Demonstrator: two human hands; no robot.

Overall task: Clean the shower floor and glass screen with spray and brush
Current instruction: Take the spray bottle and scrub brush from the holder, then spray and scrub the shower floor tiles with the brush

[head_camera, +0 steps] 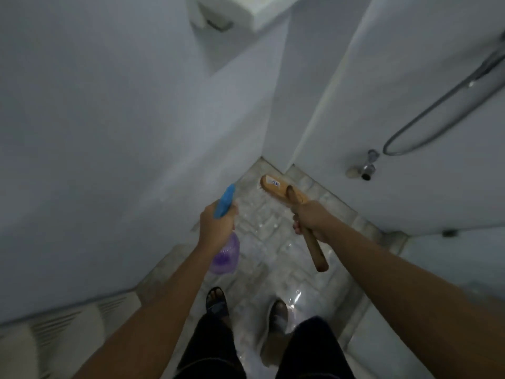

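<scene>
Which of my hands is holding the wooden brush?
The right hand grips the wooden brush by its handle; the left hand holds the purple spray bottle with a blue nozzle instead.

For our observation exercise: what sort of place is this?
Probably a bathroom shower stall: a looping shower hose, a wall tap beside it, and a wet tiled floor.

Bare white walls with shower fittings

A grey shower hose hangs in a loop down the right-hand wall, its lowest bend just above a metal tap fixed low on that wall. A white box is mounted high where the walls meet. A pale ribbed object lies at lower left, too blurred to name. A small dark fitting sits low at right.
</scene>
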